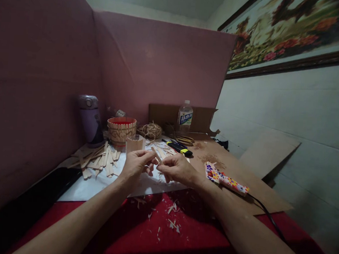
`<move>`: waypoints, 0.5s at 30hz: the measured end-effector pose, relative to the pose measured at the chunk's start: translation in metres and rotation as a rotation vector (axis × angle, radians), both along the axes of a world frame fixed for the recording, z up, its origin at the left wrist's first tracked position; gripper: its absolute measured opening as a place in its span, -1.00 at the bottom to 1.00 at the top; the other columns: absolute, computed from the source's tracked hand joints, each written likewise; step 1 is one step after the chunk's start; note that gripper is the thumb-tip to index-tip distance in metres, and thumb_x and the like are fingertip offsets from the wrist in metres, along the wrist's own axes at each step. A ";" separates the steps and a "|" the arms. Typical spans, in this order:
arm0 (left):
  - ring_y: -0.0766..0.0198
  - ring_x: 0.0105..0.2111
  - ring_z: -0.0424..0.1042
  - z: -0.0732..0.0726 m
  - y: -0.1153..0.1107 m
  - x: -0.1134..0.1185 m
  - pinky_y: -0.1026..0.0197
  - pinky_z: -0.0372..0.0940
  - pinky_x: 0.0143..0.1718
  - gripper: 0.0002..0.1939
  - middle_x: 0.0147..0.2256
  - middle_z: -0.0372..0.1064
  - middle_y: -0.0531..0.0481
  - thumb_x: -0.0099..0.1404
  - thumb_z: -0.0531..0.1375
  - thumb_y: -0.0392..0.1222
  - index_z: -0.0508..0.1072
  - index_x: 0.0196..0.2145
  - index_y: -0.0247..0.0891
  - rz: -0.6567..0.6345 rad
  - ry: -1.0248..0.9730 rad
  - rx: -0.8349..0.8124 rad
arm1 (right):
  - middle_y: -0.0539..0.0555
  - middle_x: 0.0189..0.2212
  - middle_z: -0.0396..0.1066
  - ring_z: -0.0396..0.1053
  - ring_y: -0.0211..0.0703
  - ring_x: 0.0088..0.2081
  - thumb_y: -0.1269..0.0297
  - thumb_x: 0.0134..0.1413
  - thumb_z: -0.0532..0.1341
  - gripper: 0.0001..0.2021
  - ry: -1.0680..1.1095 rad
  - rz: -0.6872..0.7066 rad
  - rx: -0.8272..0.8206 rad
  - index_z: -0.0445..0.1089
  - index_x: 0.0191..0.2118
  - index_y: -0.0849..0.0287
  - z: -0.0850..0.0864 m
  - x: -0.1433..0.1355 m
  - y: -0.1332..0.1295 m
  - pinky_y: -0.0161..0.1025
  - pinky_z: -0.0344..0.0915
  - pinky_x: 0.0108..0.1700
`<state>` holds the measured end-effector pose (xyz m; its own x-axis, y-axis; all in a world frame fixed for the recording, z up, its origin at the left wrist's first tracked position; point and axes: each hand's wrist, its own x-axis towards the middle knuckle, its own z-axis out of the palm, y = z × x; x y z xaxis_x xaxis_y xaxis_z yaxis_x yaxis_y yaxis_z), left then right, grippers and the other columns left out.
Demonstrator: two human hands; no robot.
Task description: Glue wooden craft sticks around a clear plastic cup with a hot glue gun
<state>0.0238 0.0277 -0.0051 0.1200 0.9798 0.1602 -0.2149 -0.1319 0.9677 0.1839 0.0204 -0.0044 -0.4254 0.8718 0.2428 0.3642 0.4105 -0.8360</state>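
A short wooden craft stick (157, 156) is held slantwise between my two hands over the white paper. My right hand (177, 168) pinches its lower end between thumb and fingers. The thumb and fingertips of my left hand (138, 165) are closed at the stick's side. Just behind the left hand stands a clear cup (135, 143) partly faced with upright craft sticks. Loose craft sticks (104, 158) lie in a pile to the left. Beyond the hands rests a black and yellow utility knife (179, 147).
A flower-patterned glue gun (225, 179) with a black cord lies on cardboard (257, 190) at right. Behind stand a purple flask (90, 122), a stick-covered basket (121, 131), twine (152, 130), scissors (184, 139) and a plastic bottle (185, 116). Wood shavings (173, 224) litter the red cloth (140, 236).
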 end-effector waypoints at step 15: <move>0.47 -0.77 0.16 -0.003 0.004 0.000 0.38 0.08 -0.78 -0.79 -0.68 0.33 0.03 -0.08 0.30 -0.19 0.43 -0.69 -0.39 -0.004 -0.023 -0.003 | -0.09 -0.80 0.22 0.05 -0.42 -0.70 0.32 -0.02 0.16 -0.69 -0.020 0.015 0.025 0.27 -0.73 0.22 0.000 0.000 0.000 -0.39 -0.08 -0.63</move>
